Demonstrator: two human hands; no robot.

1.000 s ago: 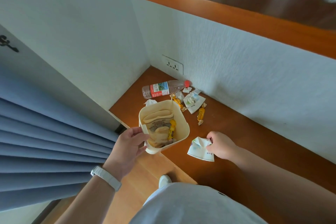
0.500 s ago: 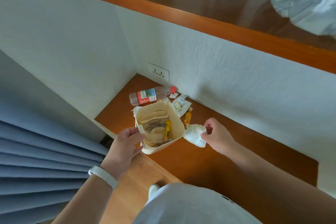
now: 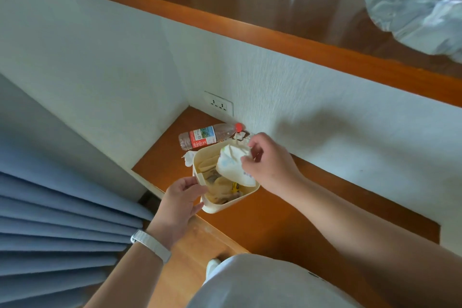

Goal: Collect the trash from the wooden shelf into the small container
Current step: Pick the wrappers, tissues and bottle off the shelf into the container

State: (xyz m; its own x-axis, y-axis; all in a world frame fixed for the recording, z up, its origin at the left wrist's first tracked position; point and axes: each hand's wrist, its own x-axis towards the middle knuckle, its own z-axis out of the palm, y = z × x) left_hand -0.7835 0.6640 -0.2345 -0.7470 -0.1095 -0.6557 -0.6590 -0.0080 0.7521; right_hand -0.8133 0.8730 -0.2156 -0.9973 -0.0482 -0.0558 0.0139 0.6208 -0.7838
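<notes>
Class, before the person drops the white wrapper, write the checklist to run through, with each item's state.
1. The white wrapper hangs above the container: ok.
2. The right hand grips the wrapper: ok.
3. The left hand holds the container's rim: ok.
4. The container stands fully on the shelf: cannot tell.
5. The shelf is free of trash: not ok; the bottle and paper scraps lie there.

One left hand (image 3: 180, 197), one right hand (image 3: 271, 166), one container (image 3: 221, 209), one white wrapper (image 3: 231, 165), one bottle (image 3: 205, 136), one socket (image 3: 218, 105).
</notes>
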